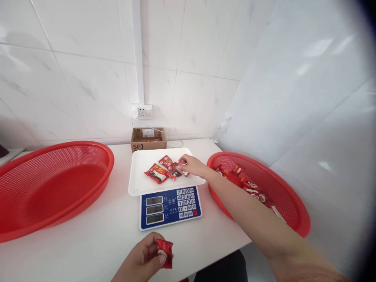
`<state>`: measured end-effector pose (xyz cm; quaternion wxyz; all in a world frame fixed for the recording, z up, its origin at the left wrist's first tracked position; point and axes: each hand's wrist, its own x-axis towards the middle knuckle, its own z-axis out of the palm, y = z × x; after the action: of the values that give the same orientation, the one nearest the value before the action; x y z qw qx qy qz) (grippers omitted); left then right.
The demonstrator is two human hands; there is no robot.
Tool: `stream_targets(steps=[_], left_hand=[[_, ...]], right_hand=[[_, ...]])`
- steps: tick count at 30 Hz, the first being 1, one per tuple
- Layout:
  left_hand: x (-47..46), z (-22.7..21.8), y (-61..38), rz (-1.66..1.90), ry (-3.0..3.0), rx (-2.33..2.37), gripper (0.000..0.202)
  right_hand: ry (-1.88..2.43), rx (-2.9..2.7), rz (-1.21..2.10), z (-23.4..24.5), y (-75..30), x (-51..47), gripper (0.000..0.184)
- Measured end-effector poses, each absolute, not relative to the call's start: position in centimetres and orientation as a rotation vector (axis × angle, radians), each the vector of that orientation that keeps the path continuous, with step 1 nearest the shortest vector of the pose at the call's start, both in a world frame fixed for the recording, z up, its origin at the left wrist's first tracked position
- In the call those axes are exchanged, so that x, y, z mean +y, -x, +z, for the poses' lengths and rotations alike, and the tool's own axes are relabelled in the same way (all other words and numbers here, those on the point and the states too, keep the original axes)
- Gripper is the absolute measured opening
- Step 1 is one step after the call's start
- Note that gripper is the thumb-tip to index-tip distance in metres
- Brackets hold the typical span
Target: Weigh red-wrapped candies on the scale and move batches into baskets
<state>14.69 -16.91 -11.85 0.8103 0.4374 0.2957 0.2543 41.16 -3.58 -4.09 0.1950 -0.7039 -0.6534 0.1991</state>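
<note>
My left hand point(144, 256) is closed on a small red packet point(166, 253) in front of the scale, above the table's near side. My right hand point(192, 165) reaches over the white weighing tray point(137, 180), its fingers closed on a red packet point(183, 167) at the right of a small group. Beside it on the tray lie a larger red packet point(157, 173) and several small red ones point(167, 161). Beneath the tray is the blue scale panel point(170, 207) with three displays and a keypad.
A red basket point(67, 176) stands at the left with its bare bottom showing. At the right, another red basket point(299, 219) holds several red packets point(249, 186). A cardboard box point(149, 145) sits behind the tray, below a wall socket point(142, 112). Tiled walls bound the white table point(117, 219).
</note>
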Motion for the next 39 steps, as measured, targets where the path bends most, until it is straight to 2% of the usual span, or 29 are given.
stream_targets(steps=[2, 9, 14, 18, 22, 30, 35, 39], left_hand=[[-16.9, -11.8, -14.7, 0.538, -0.942, 0.636, 0.031], [-16.4, -11.6, -14.4, 0.529, -0.962, 0.626, 0.030], [-16.0, -11.6, -13.9, 0.503, -0.999, 0.611, 0.031], [-16.3, -11.6, -13.9, 0.562, -0.988, 0.650, 0.033], [-16.5, -10.9, -13.9, 0.600, -1.005, 0.695, 0.031], [-13.5, -6.4, -13.2, 0.597, -1.373, 0.795, 0.030], [-9.1, -1.7, -15.6, 0.737, -1.538, 0.912, 0.035], [-4.1, 0.2, -19.5, 0.678, -2.021, 1.044, 0.032]], right_hand=[[1.990, -1.858, 0.510, -4.4, -41.4, -3.2, 0.016], [1.987, -1.894, 0.327, -4.7, -40.8, -1.8, 0.025], [2.014, -1.900, 0.339, -4.8, -38.4, -0.2, 0.041], [1.984, -1.884, 0.313, -4.7, -37.1, 0.4, 0.035], [1.893, -1.819, 0.243, -3.3, -38.1, -0.7, 0.037], [1.908, -1.714, 0.153, -0.1, -46.4, -10.8, 0.033], [2.024, -1.488, 0.188, -2.7, -50.6, -19.9, 0.036], [2.058, -1.225, 0.163, -6.2, -51.9, -24.7, 0.043]])
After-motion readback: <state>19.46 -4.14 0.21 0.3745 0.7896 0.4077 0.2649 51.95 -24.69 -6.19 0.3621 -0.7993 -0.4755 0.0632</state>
